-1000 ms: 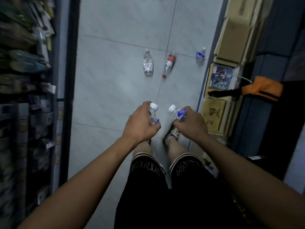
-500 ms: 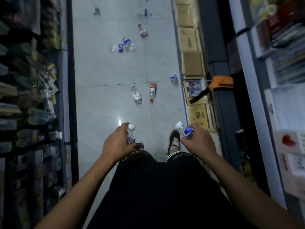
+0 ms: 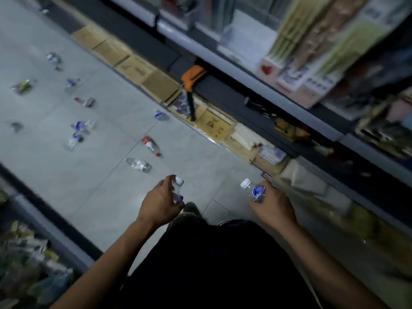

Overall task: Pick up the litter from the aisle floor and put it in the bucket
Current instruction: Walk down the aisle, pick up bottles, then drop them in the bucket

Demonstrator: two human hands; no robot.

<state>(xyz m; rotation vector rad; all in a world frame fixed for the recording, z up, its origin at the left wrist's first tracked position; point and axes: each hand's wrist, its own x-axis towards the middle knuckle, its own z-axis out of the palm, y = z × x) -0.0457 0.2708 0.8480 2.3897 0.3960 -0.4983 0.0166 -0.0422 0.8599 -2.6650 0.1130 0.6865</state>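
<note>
Plastic bottles are held in both hands at the lower centre of the view. The left hand (image 3: 161, 204) is curled round a clear bottle (image 3: 177, 190); the right hand (image 3: 273, 207) is wrapped round a blue-labelled bottle (image 3: 254, 191). Much litter is left on the grey tiled floor (image 3: 93, 179): a clear bottle on the floor (image 3: 138, 165) at eleven o'clock from the hands, a red-capped bottle (image 3: 151, 146) just beyond it, and more bottles scattered toward ten o'clock — too blurred to count. No bucket is in view, so nothing can be judged as deposited — the task seems at an early stage.
</note>
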